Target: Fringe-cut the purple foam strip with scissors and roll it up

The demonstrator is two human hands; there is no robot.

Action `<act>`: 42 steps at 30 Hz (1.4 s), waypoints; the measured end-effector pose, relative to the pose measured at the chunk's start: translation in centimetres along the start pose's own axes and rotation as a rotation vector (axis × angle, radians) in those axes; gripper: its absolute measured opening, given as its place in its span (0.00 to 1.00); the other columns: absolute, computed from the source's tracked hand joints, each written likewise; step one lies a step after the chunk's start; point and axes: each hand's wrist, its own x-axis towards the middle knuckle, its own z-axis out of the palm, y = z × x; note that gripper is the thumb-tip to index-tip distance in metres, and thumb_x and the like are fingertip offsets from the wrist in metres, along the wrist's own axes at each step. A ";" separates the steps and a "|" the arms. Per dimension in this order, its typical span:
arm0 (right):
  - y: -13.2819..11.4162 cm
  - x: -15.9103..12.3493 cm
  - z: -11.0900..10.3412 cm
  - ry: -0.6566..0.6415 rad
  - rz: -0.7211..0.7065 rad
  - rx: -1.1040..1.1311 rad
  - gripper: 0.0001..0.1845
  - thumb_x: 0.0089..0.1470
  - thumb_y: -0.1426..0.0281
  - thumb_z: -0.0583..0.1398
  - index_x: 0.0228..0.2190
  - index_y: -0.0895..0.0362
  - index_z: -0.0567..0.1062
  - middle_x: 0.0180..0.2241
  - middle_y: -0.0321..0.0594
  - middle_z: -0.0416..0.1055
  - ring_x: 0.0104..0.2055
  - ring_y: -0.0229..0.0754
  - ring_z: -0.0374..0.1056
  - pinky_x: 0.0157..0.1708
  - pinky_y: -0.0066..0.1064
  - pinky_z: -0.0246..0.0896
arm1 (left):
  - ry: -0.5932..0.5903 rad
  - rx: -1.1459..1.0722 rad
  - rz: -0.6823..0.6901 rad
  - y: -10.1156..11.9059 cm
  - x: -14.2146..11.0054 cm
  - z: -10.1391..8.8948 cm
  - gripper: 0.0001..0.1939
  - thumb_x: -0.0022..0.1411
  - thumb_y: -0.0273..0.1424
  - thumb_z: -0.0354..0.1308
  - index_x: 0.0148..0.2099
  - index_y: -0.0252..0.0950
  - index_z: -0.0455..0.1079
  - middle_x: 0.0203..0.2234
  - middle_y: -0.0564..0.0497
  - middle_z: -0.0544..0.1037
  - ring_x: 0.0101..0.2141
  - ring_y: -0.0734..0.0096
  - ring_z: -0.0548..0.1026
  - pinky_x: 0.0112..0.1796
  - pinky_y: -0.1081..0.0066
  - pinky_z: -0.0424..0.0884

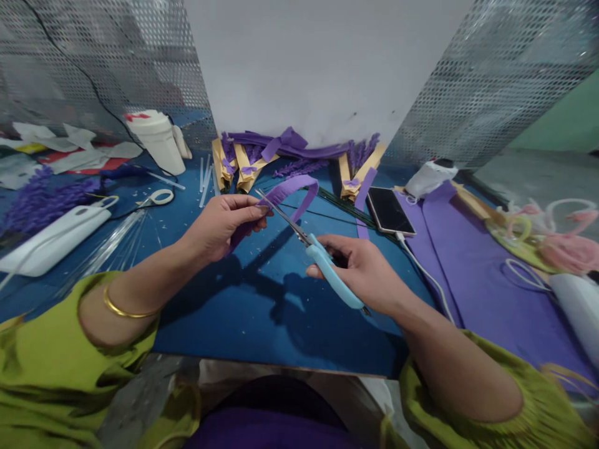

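First speaker: From the head camera, what is in the person's hands?

Second speaker: The left hand [218, 227] pinches a curled purple strip [299, 179] between thumb and fingers, its grip closed. The right hand [369, 268] wraps around the light-blue handles of a pair of scissors [334, 277], that grip closed too. The blades point toward the left thumb; how far they are parted is hard to tell.

First speaker: Where is the strip?

Second speaker: In the air above the blue surface [281, 340], arching up from the left fingers and bending back down behind the blades. Farther back are green stems [337, 202], small paper-wrapped purple bunches [349, 187] and a pile of folded purple material [318, 149]. A phone [390, 211] lies to the right, plugged into a white cable [430, 277].

First speaker: What could go wrong?

Second speaker: The likeliest harm is a nicked thumb or fingertip, since the blade tips reach right beside them. The strip's loop looks slack, so it could twist or fold between the blades and give a crooked or doubled cut. The cable runs near the right forearm; a wide sweep of that arm might snag it and tug the phone.
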 end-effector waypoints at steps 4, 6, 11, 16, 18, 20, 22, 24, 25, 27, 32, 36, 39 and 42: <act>-0.1 0.0 0.0 0.006 -0.024 -0.056 0.12 0.49 0.61 0.66 0.34 0.53 0.75 0.30 0.34 0.69 0.28 0.37 0.59 0.29 0.30 0.54 | 0.007 0.005 -0.003 0.1 -0.1 0.1 0.04 0.51 0.25 0.65 0.25 0.34 0.76 0.16 0.54 0.74 0.17 0.81 0.68 0.17 0.82 0.59; -0.1 0.0 0.0 0.021 -0.031 -0.082 0.11 0.48 0.61 0.66 0.33 0.54 0.75 0.29 0.33 0.69 0.29 0.38 0.59 0.30 0.30 0.54 | 0.008 -0.002 -0.001 0.1 -0.1 0.2 0.04 0.51 0.25 0.65 0.25 0.34 0.76 0.16 0.54 0.74 0.17 0.81 0.69 0.16 0.82 0.58; -0.1 0.1 0.1 0.011 -0.028 -0.067 0.10 0.49 0.62 0.66 0.32 0.54 0.75 0.29 0.33 0.68 0.29 0.37 0.59 0.30 0.29 0.54 | 0.010 -0.004 0.000 0.2 -0.1 0.2 0.04 0.51 0.26 0.65 0.25 0.34 0.76 0.16 0.53 0.74 0.17 0.81 0.69 0.17 0.82 0.60; 0.0 -0.1 0.1 0.007 -0.022 -0.027 0.10 0.49 0.62 0.66 0.32 0.55 0.75 0.29 0.33 0.68 0.29 0.37 0.58 0.29 0.29 0.53 | -0.001 -0.002 0.002 0.2 -0.1 0.2 0.04 0.51 0.25 0.64 0.26 0.33 0.76 0.16 0.53 0.74 0.16 0.82 0.67 0.17 0.82 0.60; 0.0 -0.2 0.1 0.007 -0.016 -0.004 0.10 0.50 0.62 0.66 0.32 0.55 0.75 0.28 0.33 0.67 0.28 0.36 0.57 0.28 0.28 0.52 | 0.011 -0.009 0.000 0.2 -0.1 0.2 0.03 0.51 0.25 0.65 0.26 0.34 0.76 0.17 0.53 0.75 0.17 0.81 0.68 0.17 0.82 0.59; 0.0 -0.2 0.2 0.004 -0.016 0.013 0.11 0.50 0.62 0.66 0.32 0.55 0.75 0.27 0.32 0.66 0.27 0.36 0.56 0.27 0.28 0.51 | 0.023 -0.013 -0.004 0.2 -0.1 0.3 0.03 0.50 0.25 0.65 0.26 0.34 0.76 0.17 0.53 0.75 0.18 0.81 0.69 0.17 0.83 0.59; 0.0 -0.2 0.3 -0.006 -0.020 0.026 0.11 0.50 0.61 0.66 0.32 0.55 0.75 0.27 0.32 0.66 0.27 0.35 0.56 0.26 0.28 0.51 | 0.028 -0.014 -0.010 0.2 -0.1 0.3 0.02 0.50 0.24 0.65 0.26 0.33 0.76 0.17 0.53 0.74 0.19 0.81 0.70 0.17 0.83 0.60; 0.0 -0.2 0.3 -0.016 -0.022 0.041 0.11 0.50 0.61 0.66 0.31 0.55 0.74 0.27 0.32 0.66 0.26 0.35 0.55 0.26 0.28 0.51 | 0.029 -0.017 -0.011 0.2 -0.1 0.3 0.02 0.49 0.25 0.66 0.26 0.33 0.76 0.17 0.54 0.74 0.19 0.81 0.70 0.17 0.83 0.60; 0.0 -0.2 0.3 -0.019 -0.021 0.043 0.11 0.50 0.61 0.66 0.30 0.55 0.74 0.27 0.32 0.66 0.26 0.35 0.55 0.26 0.28 0.51 | 0.026 -0.015 -0.012 0.2 -0.1 0.3 0.02 0.50 0.25 0.65 0.26 0.33 0.76 0.17 0.54 0.74 0.18 0.81 0.69 0.17 0.83 0.60; 0.0 -0.2 0.3 -0.022 -0.023 0.032 0.12 0.51 0.60 0.65 0.30 0.55 0.73 0.27 0.32 0.66 0.27 0.35 0.56 0.26 0.28 0.52 | 0.019 -0.016 -0.012 0.3 -0.2 0.3 0.03 0.50 0.24 0.65 0.26 0.33 0.76 0.17 0.54 0.74 0.17 0.82 0.69 0.17 0.83 0.60; -0.1 -0.2 0.2 -0.021 -0.034 0.001 0.13 0.50 0.59 0.65 0.31 0.56 0.74 0.28 0.34 0.68 0.28 0.36 0.57 0.26 0.28 0.52 | 0.023 -0.009 -0.017 0.4 -0.2 0.2 0.03 0.50 0.26 0.66 0.26 0.33 0.76 0.17 0.54 0.74 0.18 0.81 0.69 0.18 0.82 0.60; -0.1 -0.2 0.1 -0.015 -0.033 -0.002 0.15 0.50 0.57 0.65 0.32 0.56 0.76 0.27 0.35 0.68 0.27 0.37 0.57 0.25 0.28 0.51 | 0.019 -0.010 -0.011 0.3 -0.2 0.2 0.03 0.49 0.27 0.67 0.26 0.33 0.76 0.17 0.53 0.74 0.19 0.80 0.69 0.19 0.82 0.62; -0.1 -0.2 0.1 -0.019 -0.025 0.007 0.15 0.49 0.57 0.65 0.31 0.57 0.75 0.27 0.35 0.67 0.27 0.37 0.57 0.24 0.28 0.51 | 0.015 -0.015 -0.020 0.3 -0.2 0.2 0.03 0.49 0.26 0.67 0.26 0.33 0.76 0.17 0.53 0.75 0.18 0.81 0.69 0.20 0.81 0.62; 0.0 -0.2 0.0 -0.028 -0.027 0.015 0.15 0.50 0.58 0.65 0.31 0.57 0.75 0.27 0.35 0.67 0.27 0.36 0.57 0.25 0.28 0.51 | 0.012 -0.034 -0.031 0.4 -0.2 0.3 0.04 0.49 0.26 0.67 0.25 0.33 0.76 0.17 0.53 0.74 0.19 0.81 0.70 0.20 0.82 0.62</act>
